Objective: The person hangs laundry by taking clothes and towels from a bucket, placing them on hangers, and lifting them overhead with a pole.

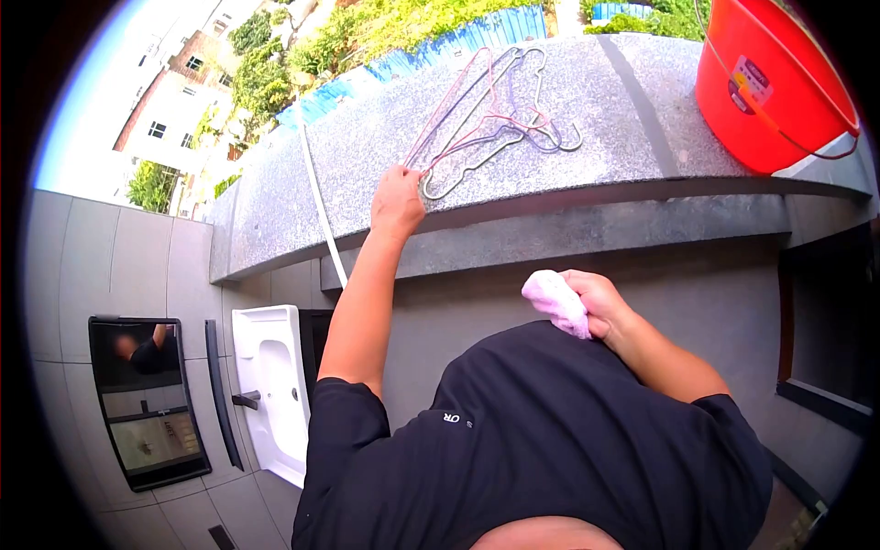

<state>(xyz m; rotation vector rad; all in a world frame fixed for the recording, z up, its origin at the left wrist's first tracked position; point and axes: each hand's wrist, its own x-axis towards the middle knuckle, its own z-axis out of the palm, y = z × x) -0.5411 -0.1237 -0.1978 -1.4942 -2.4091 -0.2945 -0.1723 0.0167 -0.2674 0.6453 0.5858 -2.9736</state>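
Observation:
Several thin wire clothes hangers (490, 117), pink, purple and pale green, lie overlapping on the speckled granite ledge (587, 101). My left hand (399, 197) reaches out to their near left corner, its fingers closed around the end of a pink one; the exact grip is partly hidden. Close to my chest, my right hand (600, 302) is closed on a bunched pale pink cloth (556, 301), which sticks out to the left of the fingers.
A red bucket (765, 87) with a wire handle stands at the ledge's right end. A white pole (321, 197) crosses the ledge on the left. Below left are a white washbasin (275, 390) and a wall mirror (151, 394). Trees and buildings lie beyond the ledge.

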